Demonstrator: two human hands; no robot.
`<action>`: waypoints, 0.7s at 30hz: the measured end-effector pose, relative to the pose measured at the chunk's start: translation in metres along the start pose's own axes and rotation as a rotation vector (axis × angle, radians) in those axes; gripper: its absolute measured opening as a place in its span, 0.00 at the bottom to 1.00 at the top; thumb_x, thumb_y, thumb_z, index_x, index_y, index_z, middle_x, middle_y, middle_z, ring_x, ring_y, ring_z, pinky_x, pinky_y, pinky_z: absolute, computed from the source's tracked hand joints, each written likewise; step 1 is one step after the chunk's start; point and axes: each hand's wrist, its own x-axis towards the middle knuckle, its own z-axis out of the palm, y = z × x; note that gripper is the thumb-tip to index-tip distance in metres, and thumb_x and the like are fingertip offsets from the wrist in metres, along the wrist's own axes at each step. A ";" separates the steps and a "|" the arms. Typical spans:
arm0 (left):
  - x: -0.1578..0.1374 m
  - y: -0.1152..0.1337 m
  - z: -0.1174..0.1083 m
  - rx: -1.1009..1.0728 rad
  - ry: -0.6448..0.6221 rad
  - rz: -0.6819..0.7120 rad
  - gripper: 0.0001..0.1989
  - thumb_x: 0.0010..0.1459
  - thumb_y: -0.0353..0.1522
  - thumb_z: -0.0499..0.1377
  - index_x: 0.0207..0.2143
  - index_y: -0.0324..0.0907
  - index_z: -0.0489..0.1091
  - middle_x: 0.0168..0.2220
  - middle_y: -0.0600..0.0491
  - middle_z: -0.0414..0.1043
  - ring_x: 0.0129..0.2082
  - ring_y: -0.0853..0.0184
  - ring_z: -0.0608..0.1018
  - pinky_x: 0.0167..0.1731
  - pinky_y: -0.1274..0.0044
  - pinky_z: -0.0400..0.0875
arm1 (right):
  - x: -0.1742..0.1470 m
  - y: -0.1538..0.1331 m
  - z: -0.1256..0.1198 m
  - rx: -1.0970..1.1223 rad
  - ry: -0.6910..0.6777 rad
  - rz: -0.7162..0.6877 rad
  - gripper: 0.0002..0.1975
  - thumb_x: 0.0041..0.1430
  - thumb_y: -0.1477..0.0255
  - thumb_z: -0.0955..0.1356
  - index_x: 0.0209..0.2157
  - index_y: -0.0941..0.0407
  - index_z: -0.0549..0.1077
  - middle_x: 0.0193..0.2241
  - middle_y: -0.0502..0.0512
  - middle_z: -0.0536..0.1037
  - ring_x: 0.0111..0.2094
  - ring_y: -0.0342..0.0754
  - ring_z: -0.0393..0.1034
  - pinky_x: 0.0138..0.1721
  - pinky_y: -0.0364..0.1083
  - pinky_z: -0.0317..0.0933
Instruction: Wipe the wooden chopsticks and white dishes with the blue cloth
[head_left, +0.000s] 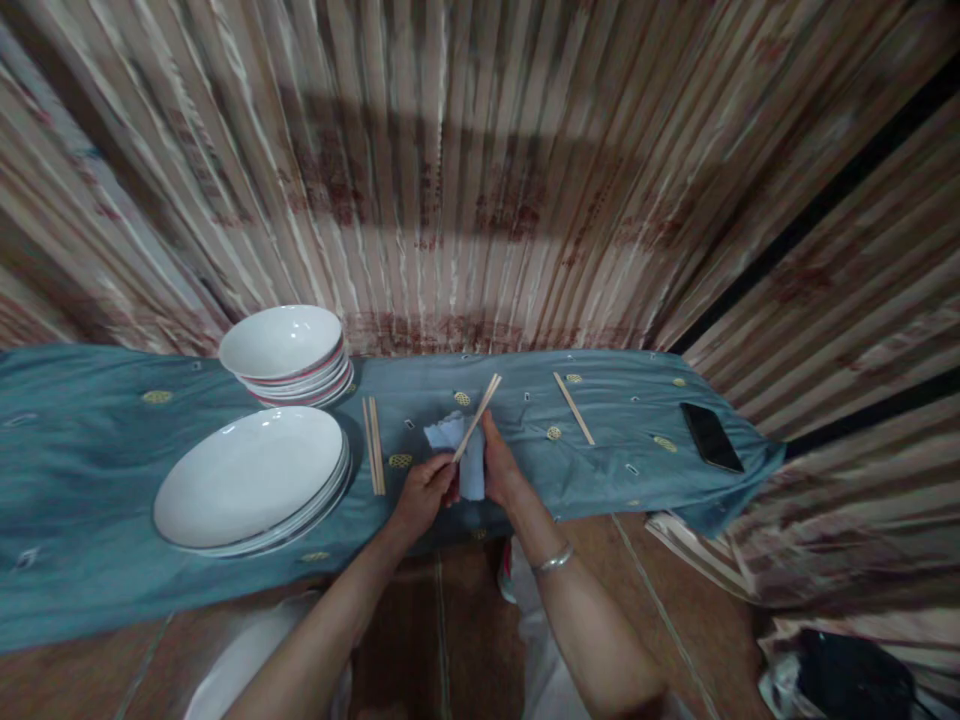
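Observation:
My left hand (425, 492) is closed on the lower end of a pair of chopsticks (480, 411), which slants up and to the right. Against the chopsticks, my right hand (501, 465) grips a light blue cloth (472, 472); part of the cloth spreads behind the sticks towards the left. Both hands are over the near half of the cloth-covered table. To the left of my hands lies another pair of chopsticks (373, 446), side by side. On the right, a wooden chopstick (574, 409) rests at a slant; whether it is one or two sticks, I cannot tell.
A stack of white oval plates (251, 480) stands on the left, with a stack of white bowls (283, 345) behind it. A black phone (711, 437) lies at the right end of the blue-green tablecloth (615, 480). Pleated curtains (480, 180) hang behind the table.

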 end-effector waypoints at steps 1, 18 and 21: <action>0.000 -0.002 0.000 0.005 -0.002 0.000 0.16 0.46 0.45 0.60 0.25 0.40 0.71 0.12 0.59 0.63 0.12 0.73 0.63 0.15 0.80 0.56 | -0.002 -0.001 0.002 0.012 -0.019 0.011 0.34 0.51 0.40 0.55 0.27 0.56 0.71 0.22 0.56 0.75 0.30 0.51 0.72 0.30 0.48 0.67; -0.006 0.003 -0.003 -0.073 0.032 -0.012 0.21 0.43 0.48 0.61 0.29 0.39 0.71 0.14 0.60 0.61 0.11 0.76 0.60 0.13 0.81 0.52 | 0.015 0.016 -0.006 0.024 0.084 0.071 0.21 0.53 0.53 0.60 0.21 0.55 0.68 0.15 0.52 0.70 0.19 0.47 0.65 0.22 0.46 0.62; -0.007 0.002 -0.003 -0.079 0.032 -0.003 0.21 0.44 0.48 0.61 0.29 0.39 0.71 0.14 0.59 0.62 0.12 0.76 0.60 0.13 0.81 0.53 | 0.017 0.021 -0.005 -0.083 0.155 -0.118 0.19 0.50 0.51 0.64 0.23 0.54 0.69 0.14 0.48 0.68 0.15 0.43 0.60 0.17 0.43 0.57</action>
